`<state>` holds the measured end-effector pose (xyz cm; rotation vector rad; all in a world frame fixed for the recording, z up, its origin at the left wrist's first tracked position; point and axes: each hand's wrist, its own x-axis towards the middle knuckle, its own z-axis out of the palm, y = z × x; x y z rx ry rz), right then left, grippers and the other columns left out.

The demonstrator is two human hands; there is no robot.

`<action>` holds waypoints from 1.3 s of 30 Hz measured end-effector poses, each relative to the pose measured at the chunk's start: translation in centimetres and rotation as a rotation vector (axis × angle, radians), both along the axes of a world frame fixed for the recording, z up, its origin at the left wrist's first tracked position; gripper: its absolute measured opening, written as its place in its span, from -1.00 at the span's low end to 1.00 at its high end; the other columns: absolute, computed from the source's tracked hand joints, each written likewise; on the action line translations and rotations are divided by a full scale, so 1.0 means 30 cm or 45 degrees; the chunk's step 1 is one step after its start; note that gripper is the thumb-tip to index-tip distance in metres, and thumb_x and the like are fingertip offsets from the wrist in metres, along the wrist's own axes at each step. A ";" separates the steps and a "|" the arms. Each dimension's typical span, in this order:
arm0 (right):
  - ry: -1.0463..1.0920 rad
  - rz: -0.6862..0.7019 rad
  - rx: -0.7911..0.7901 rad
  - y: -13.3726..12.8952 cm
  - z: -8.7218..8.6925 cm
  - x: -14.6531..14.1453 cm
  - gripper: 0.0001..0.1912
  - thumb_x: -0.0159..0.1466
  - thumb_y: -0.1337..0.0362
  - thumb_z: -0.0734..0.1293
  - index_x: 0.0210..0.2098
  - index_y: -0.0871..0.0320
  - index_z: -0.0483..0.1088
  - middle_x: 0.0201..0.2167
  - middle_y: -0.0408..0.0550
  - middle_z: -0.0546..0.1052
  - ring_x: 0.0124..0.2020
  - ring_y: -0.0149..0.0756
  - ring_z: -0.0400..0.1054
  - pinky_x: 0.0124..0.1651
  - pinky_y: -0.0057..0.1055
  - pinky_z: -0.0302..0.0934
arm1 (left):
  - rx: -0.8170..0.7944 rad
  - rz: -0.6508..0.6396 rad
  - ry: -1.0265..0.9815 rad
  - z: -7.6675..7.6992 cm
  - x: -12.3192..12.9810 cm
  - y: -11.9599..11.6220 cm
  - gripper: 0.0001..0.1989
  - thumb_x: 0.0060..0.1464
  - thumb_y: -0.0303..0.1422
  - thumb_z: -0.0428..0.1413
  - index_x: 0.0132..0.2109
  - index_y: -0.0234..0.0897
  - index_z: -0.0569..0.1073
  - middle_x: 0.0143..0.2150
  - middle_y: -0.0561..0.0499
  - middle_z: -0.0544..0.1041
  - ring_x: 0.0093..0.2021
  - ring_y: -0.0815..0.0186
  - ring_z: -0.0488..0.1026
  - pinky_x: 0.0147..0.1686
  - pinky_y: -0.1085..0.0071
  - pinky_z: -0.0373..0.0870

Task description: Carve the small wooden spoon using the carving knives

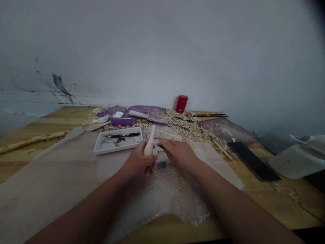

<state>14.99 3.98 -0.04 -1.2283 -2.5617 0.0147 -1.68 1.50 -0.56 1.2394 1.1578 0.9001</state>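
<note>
Shaving-strewn surface (72,118) | left hand (138,160) grips tapered wood piece (149,144), narrow end away | right hand (181,156), just right, pinches dark tool (160,146)

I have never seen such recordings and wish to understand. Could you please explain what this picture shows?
No machine appears: a person works bare-handed, seen from a head-worn camera looking forward and down. The left hand holds a pale, smooth, tapering piece, thin end up. The right hand seems to grip a small dark object, partly hidden. Beneath them, translucent bubble wrap covers part of a yellowish wooden table. Farther away are a shallow white rectangular tray with thin dark tools, curly pale shavings and a red cylindrical container. At the right lies a flat black rectangular slab.
</note>
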 end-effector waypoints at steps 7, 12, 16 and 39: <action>-0.183 0.085 0.064 -0.014 -0.004 -0.032 -0.79 0.19 0.21 0.15 -0.22 0.15 0.27 -0.33 -0.05 0.41 -0.28 -0.27 0.25 -0.28 -0.42 0.05 | 0.002 -0.027 -0.014 0.025 0.004 -0.016 -0.36 -0.21 -0.50 0.01 0.06 -0.34 -0.04 -0.72 0.20 0.33 -0.79 0.42 0.24 -0.84 0.61 0.09; -0.266 0.035 0.116 -0.013 -0.013 -0.033 -0.86 0.15 0.27 0.18 -0.29 0.13 0.29 -0.40 -0.10 0.43 -0.35 -0.27 0.28 -0.36 -0.42 0.06 | 0.029 -0.107 0.048 0.019 0.009 -0.022 -0.29 -0.21 -0.55 -0.04 0.14 -0.27 -0.09 -0.74 0.19 0.32 -0.76 0.38 0.28 -0.83 0.61 0.07; -0.277 -0.053 0.148 -0.016 -0.019 -0.039 -0.85 0.17 0.28 0.15 -0.28 0.11 0.27 -0.42 -0.11 0.43 -0.40 -0.26 0.31 -0.39 -0.41 0.07 | 0.037 -0.090 0.040 0.013 0.013 -0.026 -0.30 -0.20 -0.56 -0.06 0.15 -0.27 -0.06 -0.74 0.18 0.32 -0.76 0.38 0.28 -0.83 0.62 0.05; -0.299 -0.743 0.177 0.062 0.025 0.025 -0.78 0.21 0.34 0.03 -0.26 0.09 0.25 -0.43 -0.04 0.45 -0.41 -0.22 0.35 -0.44 -0.40 0.09 | -0.030 -0.123 -0.160 0.041 0.026 -0.066 -0.30 -0.16 -0.54 -0.07 0.18 -0.30 -0.08 -0.74 0.18 0.29 -0.69 0.37 0.37 -0.83 0.67 0.01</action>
